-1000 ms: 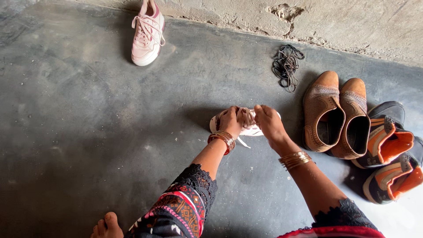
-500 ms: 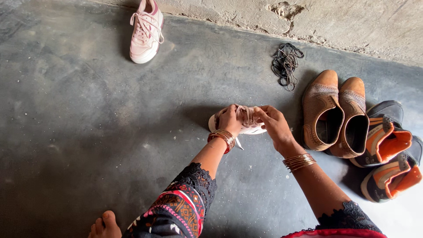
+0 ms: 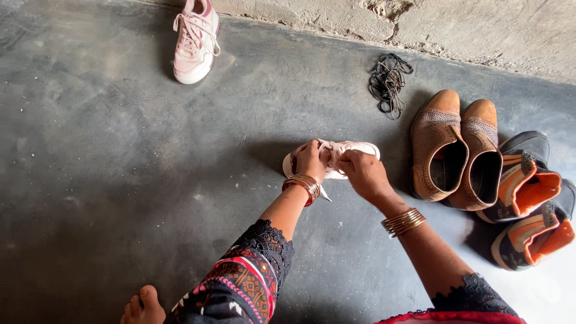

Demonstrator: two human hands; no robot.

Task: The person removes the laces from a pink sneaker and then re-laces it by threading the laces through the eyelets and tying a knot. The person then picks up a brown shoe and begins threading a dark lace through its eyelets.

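Rough concrete floor (image 3: 120, 180), hands (image 3: 311, 161) on sneaker (image 3: 360, 149)

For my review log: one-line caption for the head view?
Both hands, left and right, work the laces of a white sneaker on the grey floor.

Left of the white shoe (image 3: 351, 151) the floor (image 3: 108, 180) is wide open. Right of it, brown shoes (image 3: 459, 153) block the way. Above it lie black laces (image 3: 389, 81), well apart.
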